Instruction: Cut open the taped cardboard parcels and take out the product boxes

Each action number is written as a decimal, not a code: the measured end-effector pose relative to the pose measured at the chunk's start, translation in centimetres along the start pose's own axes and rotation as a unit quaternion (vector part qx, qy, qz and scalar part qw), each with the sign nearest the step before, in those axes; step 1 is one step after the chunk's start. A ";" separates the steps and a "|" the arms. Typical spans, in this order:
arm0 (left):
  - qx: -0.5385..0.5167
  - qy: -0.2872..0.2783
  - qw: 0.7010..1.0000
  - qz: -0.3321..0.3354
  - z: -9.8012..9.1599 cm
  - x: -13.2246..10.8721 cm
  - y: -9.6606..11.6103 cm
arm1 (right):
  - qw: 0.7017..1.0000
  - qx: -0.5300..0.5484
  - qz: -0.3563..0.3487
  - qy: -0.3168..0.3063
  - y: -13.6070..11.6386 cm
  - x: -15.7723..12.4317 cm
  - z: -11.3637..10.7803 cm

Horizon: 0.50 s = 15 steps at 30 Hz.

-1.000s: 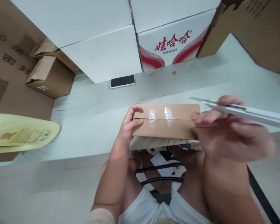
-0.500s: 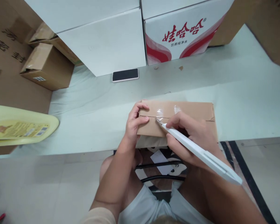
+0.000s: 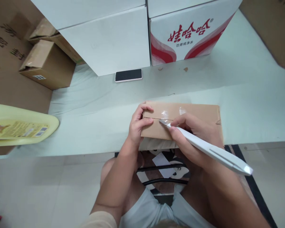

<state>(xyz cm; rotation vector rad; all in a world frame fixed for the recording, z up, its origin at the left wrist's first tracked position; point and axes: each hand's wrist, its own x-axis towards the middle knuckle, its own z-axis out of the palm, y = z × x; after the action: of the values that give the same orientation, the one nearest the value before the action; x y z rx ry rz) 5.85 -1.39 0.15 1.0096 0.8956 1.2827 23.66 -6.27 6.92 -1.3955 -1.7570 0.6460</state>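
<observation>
A brown cardboard box [image 3: 156, 128] lies at the table's front edge, with a seam along its top and clear tape across the seam. My left hand [image 3: 138, 123] grips the box's left end, fingertips and thumb on top. In my right hand [image 3: 192, 136] is a white utility knife [image 3: 204, 147], its handle slanting down to the right. The blade tip touches or nearly touches the box top beside the left piece of tape. Part of the box's right side is hidden under my right hand.
Behind the box lies a phone [image 3: 128, 75] before white cartons [image 3: 109, 44] and a red-printed carton [image 3: 192, 38]. Brown boxes [image 3: 54, 66] and a yellow bottle [image 3: 21, 126] stand on the left. Another brown box [image 3: 273, 31] is at the back right.
The knife handle's rear end has swung slightly up and to the right, with my right hand tilting along. My left hand still grips the box. The whole view has shifted slightly.
</observation>
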 end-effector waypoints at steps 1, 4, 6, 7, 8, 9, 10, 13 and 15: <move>0.000 0.001 1.000 0.000 0.0 0.0 0.0 | 1.000 -0.001 0.001 0.005 -0.1 0.0 0.0; 0.003 0.004 1.000 -0.001 0.0 0.0 0.1 | 0.999 -0.007 0.008 0.031 -0.2 -0.1 0.0; 0.004 0.005 1.000 -0.004 0.0 0.0 0.1 | 0.999 -0.009 0.015 0.041 -0.2 -0.1 0.0; 0.004 0.007 1.000 -0.006 0.1 0.0 0.1 | 0.999 -0.010 0.016 0.042 -0.1 -0.1 0.0; 0.004 0.009 1.000 -0.008 0.1 0.0 0.1 | 0.999 -0.010 0.014 0.042 0.0 0.0 -0.1; 0.002 0.011 1.000 -0.011 0.1 0.0 0.1 | 0.999 -0.011 0.007 0.045 0.1 0.1 -0.1; 0.000 0.013 1.000 -0.012 0.2 0.0 0.2 | 0.998 -0.014 -0.001 0.054 0.2 0.1 -0.1; -0.011 0.018 1.000 -0.017 0.2 0.0 0.2 | 0.995 -0.015 -0.016 0.093 0.3 0.2 -0.2; -0.012 0.019 1.000 -0.019 0.2 0.0 0.2 | 0.995 -0.003 -0.009 0.102 0.4 0.0 -0.3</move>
<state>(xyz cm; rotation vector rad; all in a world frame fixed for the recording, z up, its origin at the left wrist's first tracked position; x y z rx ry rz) 5.97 -1.42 0.45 0.9469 0.9223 1.2809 24.12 -6.17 6.75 -1.3962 -1.6095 0.4706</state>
